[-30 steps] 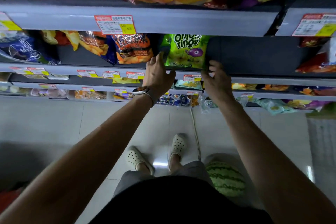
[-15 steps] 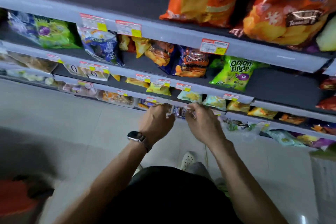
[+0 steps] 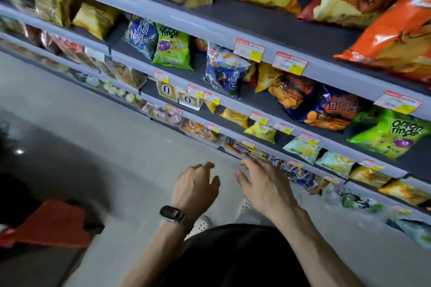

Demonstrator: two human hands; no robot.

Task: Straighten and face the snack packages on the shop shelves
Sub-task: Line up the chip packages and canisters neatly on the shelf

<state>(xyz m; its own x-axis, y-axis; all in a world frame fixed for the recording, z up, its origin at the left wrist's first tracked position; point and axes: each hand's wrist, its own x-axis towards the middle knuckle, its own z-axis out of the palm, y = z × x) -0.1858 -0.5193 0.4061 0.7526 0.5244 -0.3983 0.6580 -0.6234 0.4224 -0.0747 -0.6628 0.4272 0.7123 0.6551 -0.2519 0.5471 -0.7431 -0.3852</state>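
Grey shop shelves (image 3: 261, 105) run diagonally, stocked with snack bags. A green onion rings bag (image 3: 389, 134) leans at the right; a second green one (image 3: 172, 48) stands beside a blue bag (image 3: 142, 35). Another blue bag (image 3: 225, 72) and a dark orange-blue chip bag (image 3: 333, 109) sit between them. My left hand (image 3: 196, 187), with a watch on the wrist, hovers in front of a low shelf, fingers loosely spread, holding nothing. My right hand (image 3: 263, 182) reaches with spread fingers to small purple packets (image 3: 247, 150) at the low shelf's front; whether it touches them is unclear.
Large orange and yellow chip bags (image 3: 384, 37) overhang the top shelf at right. Price tags (image 3: 249, 49) line the shelf edges. Pale floor tiles (image 3: 105, 128) spread to the left, with a red object (image 3: 53, 226) low at the left.
Both hands let go of the small packets they were pinching at the low shelf and now spread open. The view has swung left along the shelves.
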